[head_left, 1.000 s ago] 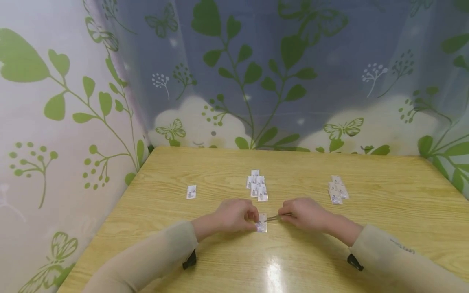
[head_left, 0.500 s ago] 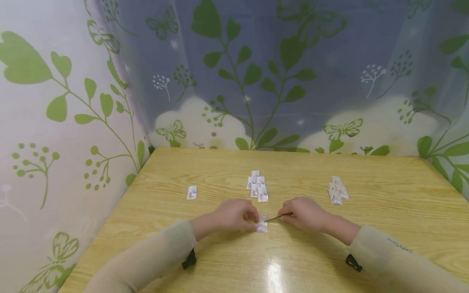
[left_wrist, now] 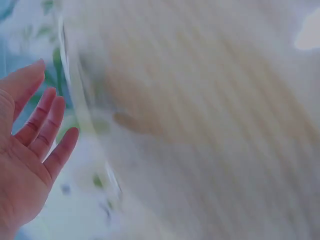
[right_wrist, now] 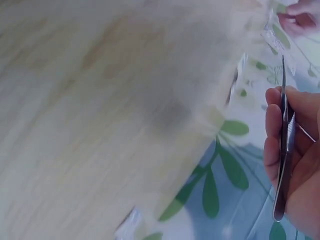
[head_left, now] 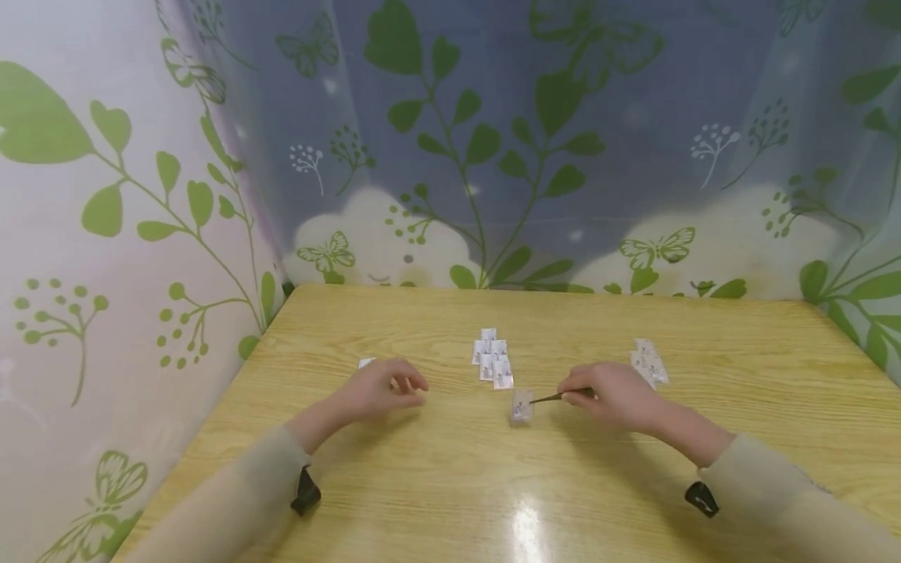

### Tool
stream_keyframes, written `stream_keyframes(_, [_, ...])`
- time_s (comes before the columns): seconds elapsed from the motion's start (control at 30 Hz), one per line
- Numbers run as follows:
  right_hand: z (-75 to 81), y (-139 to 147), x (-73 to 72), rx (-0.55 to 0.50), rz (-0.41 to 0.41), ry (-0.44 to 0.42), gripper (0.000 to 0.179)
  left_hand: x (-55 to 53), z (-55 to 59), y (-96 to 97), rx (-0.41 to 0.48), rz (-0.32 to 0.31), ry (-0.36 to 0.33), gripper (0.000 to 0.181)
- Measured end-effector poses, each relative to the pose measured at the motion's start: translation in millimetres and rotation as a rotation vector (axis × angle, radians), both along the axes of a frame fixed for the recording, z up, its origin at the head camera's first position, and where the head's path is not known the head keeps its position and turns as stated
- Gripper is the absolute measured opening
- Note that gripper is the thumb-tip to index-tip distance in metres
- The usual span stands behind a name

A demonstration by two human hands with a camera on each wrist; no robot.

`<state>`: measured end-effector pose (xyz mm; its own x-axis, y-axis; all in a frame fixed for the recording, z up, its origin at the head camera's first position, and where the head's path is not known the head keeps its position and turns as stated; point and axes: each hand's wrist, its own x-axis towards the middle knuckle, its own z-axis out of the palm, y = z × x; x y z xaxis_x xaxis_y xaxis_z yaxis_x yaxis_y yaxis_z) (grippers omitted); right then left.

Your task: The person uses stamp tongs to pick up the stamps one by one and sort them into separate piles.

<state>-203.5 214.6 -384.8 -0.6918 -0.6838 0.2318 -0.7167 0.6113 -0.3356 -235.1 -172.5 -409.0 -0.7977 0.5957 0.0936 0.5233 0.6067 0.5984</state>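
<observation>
My right hand [head_left: 614, 397] pinches a pair of metal tweezers [right_wrist: 284, 155] between thumb and fingers. At the tweezers' tips is a small clear packet [head_left: 522, 407] with dark print, seen in the head view just right of the table's middle. Its outline is slightly blurred. My left hand [head_left: 376, 389] is away from that packet, fingers loosely spread and holding nothing. Just behind the left hand, another small packet [head_left: 365, 363] lies mostly hidden. The left wrist view shows the palm and parted fingers [left_wrist: 42, 135].
Several overlapping packets [head_left: 493, 360] lie at the table's middle. Another overlapping group [head_left: 642, 361] lies to the right, partly covered by the right hand. The wooden table [head_left: 422, 500] meets a leaf-patterned curtain [head_left: 450, 156] at the back and left.
My left hand has let go of the packet and moved left, over the single packet there. My right hand has moved right and away from me, taking the packet along in the tweezers.
</observation>
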Motion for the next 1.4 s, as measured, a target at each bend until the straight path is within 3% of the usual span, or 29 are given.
stream_keyframes(0.1, [4.5,13,0.6,0.003,-0.032,0.02,0.012,-10.6,0.4,-28.4,0.029,0.043,0.038,0.015])
stream_keyframes(0.27, [8.5,32,1.9,0.005,-0.059,0.025,0.013,-23.6,-0.7,-65.2,-0.004,0.142,0.079,0.011])
stream_keyframes(0.4, [12.2,46,3.4,0.0,-0.068,0.016,0.013,-28.5,-3.8,-81.7,-0.046,0.205,0.045,0.009])
stream_keyframes(0.7, [24.4,85,14.4,0.038,-0.176,-0.014,0.013,-32.2,-9.0,-84.9,-0.085,0.214,-0.041,0.01])
stream_keyframes(0.9, [21.9,120,16.2,0.064,-0.211,0.02,0.012,-35.4,-10.3,-86.1,-0.094,0.207,-0.076,0.006])
stream_keyframes(1.23, [18.1,155,13.5,0.169,-0.31,-0.048,0.016,-37.4,-11.3,-85.9,-0.097,0.183,-0.066,0.006])
stream_keyframes(1.4, [16.2,164,7.1,0.209,-0.304,-0.06,0.014,-36.2,-11.4,-85.1,-0.1,0.191,-0.073,0.006])
